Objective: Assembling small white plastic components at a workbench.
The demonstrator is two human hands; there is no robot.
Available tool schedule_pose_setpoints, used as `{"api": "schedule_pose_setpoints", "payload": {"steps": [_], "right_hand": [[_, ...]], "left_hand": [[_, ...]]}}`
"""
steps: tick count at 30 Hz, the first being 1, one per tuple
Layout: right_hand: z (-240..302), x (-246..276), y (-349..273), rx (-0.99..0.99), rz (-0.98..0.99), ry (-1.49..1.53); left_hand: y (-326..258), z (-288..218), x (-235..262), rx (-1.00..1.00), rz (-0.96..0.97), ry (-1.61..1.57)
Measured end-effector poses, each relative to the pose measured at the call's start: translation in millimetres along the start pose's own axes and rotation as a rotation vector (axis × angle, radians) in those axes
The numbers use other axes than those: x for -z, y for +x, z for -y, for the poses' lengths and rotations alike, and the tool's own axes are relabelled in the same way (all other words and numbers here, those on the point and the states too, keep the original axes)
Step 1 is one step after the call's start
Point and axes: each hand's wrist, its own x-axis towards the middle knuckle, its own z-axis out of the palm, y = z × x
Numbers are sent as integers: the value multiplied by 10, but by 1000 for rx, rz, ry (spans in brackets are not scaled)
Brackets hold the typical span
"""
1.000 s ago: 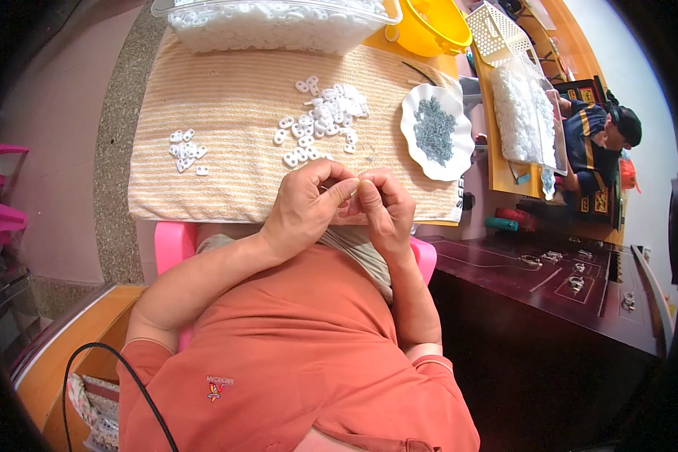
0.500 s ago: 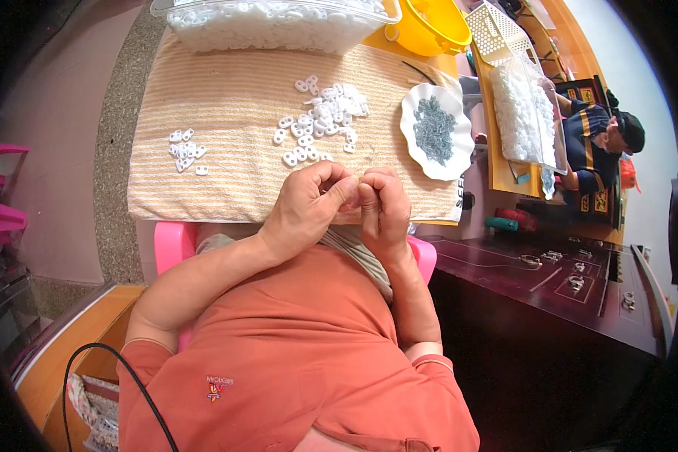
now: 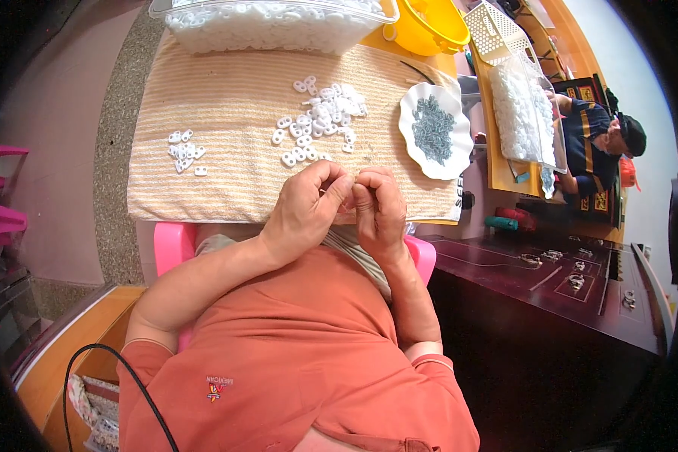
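My left hand (image 3: pixel 306 205) and my right hand (image 3: pixel 380 211) meet at the near edge of the towel-covered table (image 3: pixel 226 135). Both are closed in a pinch, fingertips nearly touching; whatever is between them is hidden by the fingers. Just beyond them lies a loose pile of small white plastic pieces with two holes (image 3: pixel 331 109). A smaller group of the same white pieces (image 3: pixel 182 154) sits farther left. To the right of my hands stands a white scalloped plate (image 3: pixel 453 167) holding many small grey metal-looking parts (image 3: pixel 433 128).
A clear plastic bin (image 3: pixel 264 34) full of white pieces stands at the far edge, beside a yellow bucket (image 3: pixel 437 30). At right, another person (image 3: pixel 591 143) sits by a second bin of white pieces (image 3: pixel 520 113). A dark red panel (image 3: pixel 520 279) lies to my lower right.
My two hands have shifted very slightly left, still pinched together. The piles, plate and bins look the same.
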Motion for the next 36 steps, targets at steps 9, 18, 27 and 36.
{"api": "schedule_pose_setpoints", "payload": {"steps": [9, 18, 27, 36], "right_hand": [[-20, -14, -67, -161, -13, 153], [19, 82, 2, -170, 42, 240], [66, 141, 57, -61, 82, 138], [47, 106, 41, 178, 34, -295]], "left_hand": [[26, 5, 25, -129, -8, 141], [111, -63, 118, 8, 191, -13], [103, -76, 126, 40, 225, -18], [55, -55, 98, 85, 170, 23]]}}
